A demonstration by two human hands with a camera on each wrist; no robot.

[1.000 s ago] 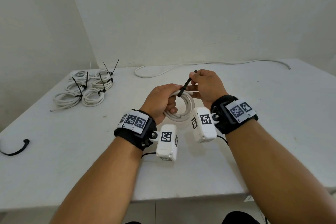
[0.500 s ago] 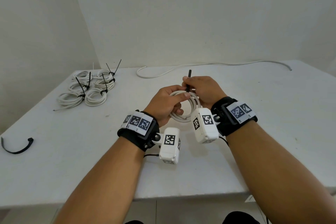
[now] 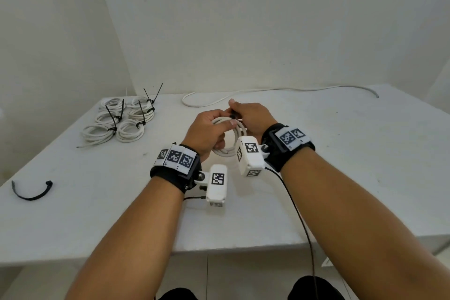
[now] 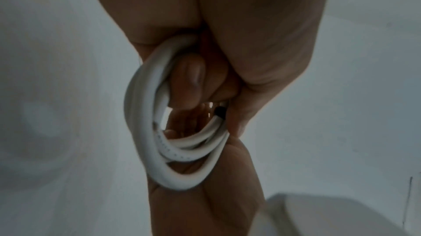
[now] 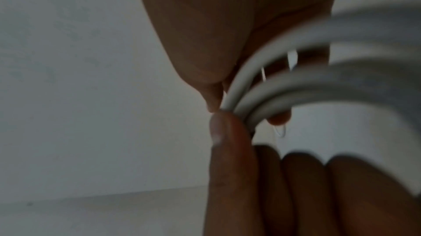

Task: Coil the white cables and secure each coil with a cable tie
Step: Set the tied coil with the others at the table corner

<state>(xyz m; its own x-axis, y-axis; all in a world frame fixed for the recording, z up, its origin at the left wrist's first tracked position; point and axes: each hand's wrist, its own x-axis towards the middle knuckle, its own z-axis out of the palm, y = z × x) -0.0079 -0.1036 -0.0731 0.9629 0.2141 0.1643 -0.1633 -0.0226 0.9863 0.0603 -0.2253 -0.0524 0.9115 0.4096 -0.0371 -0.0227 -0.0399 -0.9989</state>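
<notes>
I'm mid-tie: my left hand (image 3: 207,131) curls round the white coil (image 3: 227,151), held above the middle of the desk (image 3: 365,153), while my right hand (image 3: 253,119) pinches the black cable tie (image 3: 233,114) at the coil's far edge. Next, I judge, the tail needs threading and cinching. Finished coils (image 3: 121,119) sit far left, a spare tie (image 3: 31,190) near left, one loose cable (image 3: 280,91) along the plain wall.
</notes>
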